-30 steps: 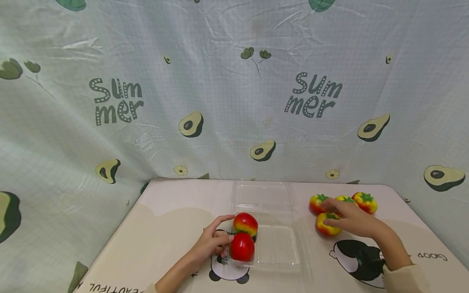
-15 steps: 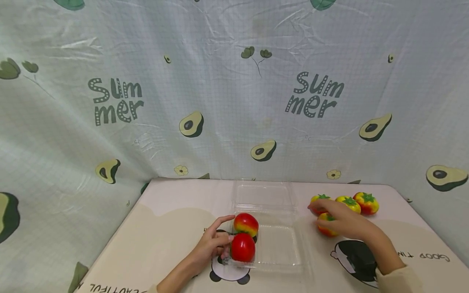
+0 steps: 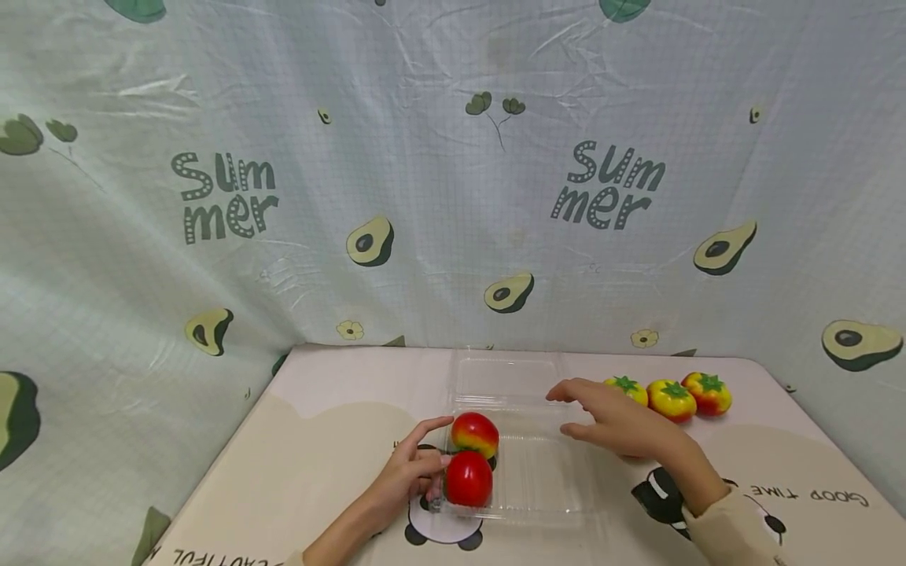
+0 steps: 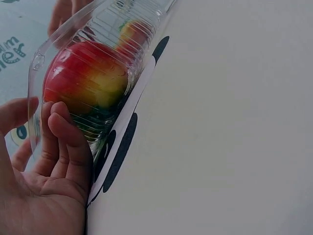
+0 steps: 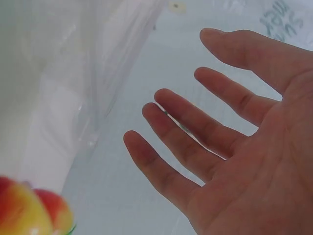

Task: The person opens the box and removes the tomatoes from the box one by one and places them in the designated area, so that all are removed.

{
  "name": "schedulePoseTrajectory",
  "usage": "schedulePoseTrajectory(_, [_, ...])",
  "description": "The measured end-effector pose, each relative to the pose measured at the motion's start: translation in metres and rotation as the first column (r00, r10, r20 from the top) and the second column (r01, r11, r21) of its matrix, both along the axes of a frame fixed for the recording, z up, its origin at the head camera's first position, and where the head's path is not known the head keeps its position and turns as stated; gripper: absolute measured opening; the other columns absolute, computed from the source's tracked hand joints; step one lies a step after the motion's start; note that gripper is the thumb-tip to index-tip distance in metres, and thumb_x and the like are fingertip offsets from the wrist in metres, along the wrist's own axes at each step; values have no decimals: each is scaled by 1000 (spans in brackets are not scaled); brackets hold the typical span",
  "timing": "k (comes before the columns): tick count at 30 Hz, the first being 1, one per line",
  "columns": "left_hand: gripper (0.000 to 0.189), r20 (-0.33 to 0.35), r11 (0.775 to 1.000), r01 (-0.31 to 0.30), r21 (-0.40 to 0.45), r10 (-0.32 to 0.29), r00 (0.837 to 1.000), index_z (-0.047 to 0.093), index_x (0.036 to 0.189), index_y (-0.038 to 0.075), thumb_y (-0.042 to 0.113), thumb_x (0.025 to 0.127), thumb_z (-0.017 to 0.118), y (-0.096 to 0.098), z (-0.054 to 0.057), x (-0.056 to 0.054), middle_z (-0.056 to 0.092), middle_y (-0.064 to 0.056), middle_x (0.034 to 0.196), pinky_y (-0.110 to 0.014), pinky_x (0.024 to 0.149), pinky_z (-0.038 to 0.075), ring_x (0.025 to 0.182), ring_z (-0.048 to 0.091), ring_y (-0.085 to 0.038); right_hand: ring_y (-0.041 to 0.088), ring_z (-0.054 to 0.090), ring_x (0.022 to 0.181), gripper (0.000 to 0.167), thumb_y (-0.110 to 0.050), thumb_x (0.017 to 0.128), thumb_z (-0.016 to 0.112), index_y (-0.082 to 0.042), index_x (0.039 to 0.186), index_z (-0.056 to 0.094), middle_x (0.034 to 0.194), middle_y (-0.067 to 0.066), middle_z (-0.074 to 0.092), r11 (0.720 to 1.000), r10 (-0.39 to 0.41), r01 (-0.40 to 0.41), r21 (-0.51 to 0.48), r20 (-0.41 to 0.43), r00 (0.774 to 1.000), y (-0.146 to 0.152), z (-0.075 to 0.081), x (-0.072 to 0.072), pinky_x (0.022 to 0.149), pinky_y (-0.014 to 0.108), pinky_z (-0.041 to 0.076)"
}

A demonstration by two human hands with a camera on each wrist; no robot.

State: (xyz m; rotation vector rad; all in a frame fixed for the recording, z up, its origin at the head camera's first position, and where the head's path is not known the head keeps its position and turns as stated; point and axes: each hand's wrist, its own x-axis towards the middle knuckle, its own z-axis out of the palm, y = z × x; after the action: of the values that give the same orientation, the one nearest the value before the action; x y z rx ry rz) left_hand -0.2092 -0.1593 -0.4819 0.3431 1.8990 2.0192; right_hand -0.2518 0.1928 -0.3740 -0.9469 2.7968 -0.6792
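My left hand (image 3: 405, 475) grips the left rim of a clear plastic container (image 3: 538, 472), its fingers against the wall in the left wrist view. A red-and-yellow tomato-like fruit (image 3: 475, 434) and a redder one (image 3: 469, 478) lie in the container's left half, one behind the other. The left wrist view shows a fruit (image 4: 85, 76) through the ribbed plastic. My right hand (image 3: 626, 420) hovers at the container's right side, fingers spread. Its palm (image 5: 264, 181) holds nothing in the right wrist view. A sliver of another fruit shows beneath this hand, mostly hidden.
Right of the container, a row of yellow-and-red fruits with green leafy tops stands on the table: a partly covered one (image 3: 626, 389), a middle one (image 3: 672, 401) and an end one (image 3: 706, 394). The container's open lid (image 3: 507, 376) lies behind it. An avocado-print curtain (image 3: 425, 173) hangs behind.
My right hand has moved left from the fruits on the right toward the container, with its fingers spreading. The left hand and the two fruits in the container have stayed in place.
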Motion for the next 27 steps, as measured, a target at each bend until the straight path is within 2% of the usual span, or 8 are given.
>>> schedulePoseTrajectory(9, [67, -6, 1000, 7, 5, -7, 1000, 30, 160, 15, 17, 100, 60, -1, 0, 1, 57, 6, 69, -21, 62, 53, 59, 53, -10, 26, 61, 124, 44, -27, 93, 76, -20, 134, 61, 135, 3, 65, 996, 63, -65, 64, 34, 997, -41, 9, -6, 102, 50, 55])
schedulePoseTrajectory(13, [67, -3, 1000, 12, 10, -12, 1000, 30, 160, 15, 18, 100, 60, -1, 0, 1, 58, 6, 69, -21, 62, 53, 59, 53, -10, 29, 62, 124, 46, -21, 91, 78, -18, 133, 61, 136, 6, 65, 990, 107, -110, 91, 33, 994, -56, 11, -9, 102, 50, 55])
schedulePoseTrajectory(16, [67, -4, 1000, 12, 9, -12, 1000, 30, 160, 14, 18, 100, 60, -2, -1, 1, 58, 6, 68, -21, 63, 53, 60, 53, -10, 32, 62, 125, 49, -18, 89, 80, -16, 134, 60, 136, 10, 64, 987, 120, -126, 98, 62, 991, -68, 12, -11, 102, 52, 55])
schedulePoseTrajectory(20, [65, -6, 1000, 16, 16, -16, 1000, 30, 159, 14, 17, 101, 59, -2, -1, 1, 58, 7, 68, -21, 63, 52, 59, 53, -10, 32, 62, 125, 54, -15, 88, 81, -16, 136, 59, 137, 10, 64, 982, 125, -135, 129, 88, 988, -82, 11, -13, 102, 52, 55])
schedulePoseTrajectory(27, [64, -5, 999, 31, 35, -31, 1000, 30, 160, 14, 16, 102, 57, -2, -2, 1, 58, 8, 67, -21, 62, 52, 59, 53, -9, 28, 64, 122, 58, -13, 85, 83, -20, 137, 60, 132, 6, 66, 959, 189, -199, 200, 72, 979, -98, 4, -16, 101, 49, 56])
